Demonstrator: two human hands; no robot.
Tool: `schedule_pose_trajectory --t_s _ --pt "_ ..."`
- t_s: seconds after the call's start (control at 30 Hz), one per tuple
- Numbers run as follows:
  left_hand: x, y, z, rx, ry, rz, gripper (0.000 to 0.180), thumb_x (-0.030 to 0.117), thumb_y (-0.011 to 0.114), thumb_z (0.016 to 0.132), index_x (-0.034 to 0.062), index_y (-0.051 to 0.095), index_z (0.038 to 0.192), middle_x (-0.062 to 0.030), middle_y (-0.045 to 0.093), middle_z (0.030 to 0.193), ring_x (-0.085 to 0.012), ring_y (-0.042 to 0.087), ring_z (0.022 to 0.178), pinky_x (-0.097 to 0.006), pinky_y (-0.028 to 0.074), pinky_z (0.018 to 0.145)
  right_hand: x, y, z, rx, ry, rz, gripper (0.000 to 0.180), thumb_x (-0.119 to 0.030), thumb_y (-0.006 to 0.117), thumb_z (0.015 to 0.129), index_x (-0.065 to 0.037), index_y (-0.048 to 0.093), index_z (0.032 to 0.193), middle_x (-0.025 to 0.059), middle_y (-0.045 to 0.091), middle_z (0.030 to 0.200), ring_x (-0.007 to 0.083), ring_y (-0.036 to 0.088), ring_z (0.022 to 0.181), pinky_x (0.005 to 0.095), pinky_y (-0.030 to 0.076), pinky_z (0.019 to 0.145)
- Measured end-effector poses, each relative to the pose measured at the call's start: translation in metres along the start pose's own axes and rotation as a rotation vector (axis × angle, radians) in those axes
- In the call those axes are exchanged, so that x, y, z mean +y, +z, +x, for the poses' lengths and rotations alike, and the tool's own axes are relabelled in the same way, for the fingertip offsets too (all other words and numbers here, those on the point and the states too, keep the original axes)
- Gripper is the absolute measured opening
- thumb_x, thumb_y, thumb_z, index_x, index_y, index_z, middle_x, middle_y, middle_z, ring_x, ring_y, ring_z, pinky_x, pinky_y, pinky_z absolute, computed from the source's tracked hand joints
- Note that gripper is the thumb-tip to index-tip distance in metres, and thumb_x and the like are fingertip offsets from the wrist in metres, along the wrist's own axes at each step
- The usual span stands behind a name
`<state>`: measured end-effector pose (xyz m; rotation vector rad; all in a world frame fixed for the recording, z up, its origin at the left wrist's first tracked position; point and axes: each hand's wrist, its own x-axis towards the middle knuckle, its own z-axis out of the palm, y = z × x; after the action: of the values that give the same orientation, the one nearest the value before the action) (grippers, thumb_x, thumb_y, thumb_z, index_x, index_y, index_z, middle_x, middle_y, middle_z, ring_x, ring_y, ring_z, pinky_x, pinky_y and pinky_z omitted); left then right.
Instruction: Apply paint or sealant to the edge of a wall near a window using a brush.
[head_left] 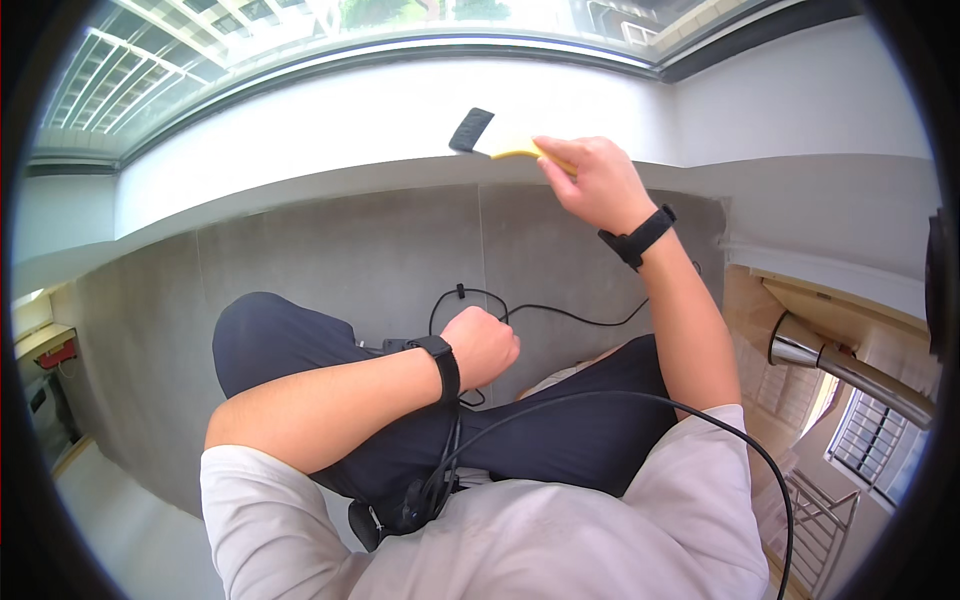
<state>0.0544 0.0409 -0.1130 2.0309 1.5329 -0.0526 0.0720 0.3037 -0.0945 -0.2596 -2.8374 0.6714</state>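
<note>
A brush with a yellow handle point(515, 149) and a dark, flat block of bristles point(471, 130) is in my right hand point(598, 180). Thumb and fingers close round the far end of the handle. The bristle end points left, over the white window ledge point(330, 130); whether it touches the surface I cannot tell. Curled into a fist, my left hand point(480, 346) hangs over my lap, with nothing seen sticking out of it. Its palm side is hidden. Each wrist wears a black strap.
A window point(380, 40) spans the far side behind the ledge. Below lies a grey floor point(330, 250) with a black cable point(575, 318) on it. Another black cable point(640, 396) crosses my lap. A metal tube point(870, 380) and a rack point(815, 525) stand at right.
</note>
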Motion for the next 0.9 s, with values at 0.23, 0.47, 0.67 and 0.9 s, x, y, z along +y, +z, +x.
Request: schedule_pose_trajectory --t_s 0.23,0.47,0.67,0.9 --pt "0.001 0.001 0.002 -0.006 0.001 0.008 0.009 0.016 0.066 0.084 0.0072 0.068 0.085 -0.0076 0.069 0.071 -0.0257 0.072 0.069 -0.038 0.053 0.057 0.041 -0.033 0.011 0.165 0.450 -0.287 0.015 -0.020 0.061 0.092 -0.006 0.069 0.091 0.0179 0.067 0.077 0.0413 0.065 0.076 0.0514 0.050 0.065" --pt "0.000 0.002 0.003 0.001 0.008 -0.008 0.009 0.015 0.066 0.083 0.0066 0.068 0.085 -0.0075 0.069 0.071 -0.0257 0.072 0.070 -0.037 0.053 0.058 -0.011 0.014 0.008 -0.029 -0.004 0.028 0.023 -0.020 0.065 0.091 -0.009 0.074 0.109 0.0183 0.068 0.074 0.0395 0.066 0.071 0.0486 0.052 0.066" --pt "0.001 -0.002 0.001 -0.002 0.001 0.003 0.009 0.016 0.066 0.084 0.0068 0.067 0.083 -0.0078 0.070 0.072 -0.0253 0.072 0.071 -0.037 0.053 0.058 0.014 -0.013 0.014 0.157 0.338 -0.214 0.018 -0.018 0.065 0.090 -0.008 0.074 0.103 0.0169 0.067 0.072 0.0382 0.067 0.072 0.0472 0.052 0.065" --pt "0.001 -0.008 0.001 -0.027 0.006 -0.008 0.009 0.015 0.068 0.083 0.0071 0.067 0.085 -0.0076 0.071 0.075 -0.0250 0.073 0.071 -0.037 0.054 0.059 0.002 0.008 0.010 -0.025 -0.063 0.071 0.022 -0.018 0.066 0.092 -0.009 0.074 0.110 0.0171 0.068 0.076 0.0370 0.067 0.073 0.0452 0.052 0.065"
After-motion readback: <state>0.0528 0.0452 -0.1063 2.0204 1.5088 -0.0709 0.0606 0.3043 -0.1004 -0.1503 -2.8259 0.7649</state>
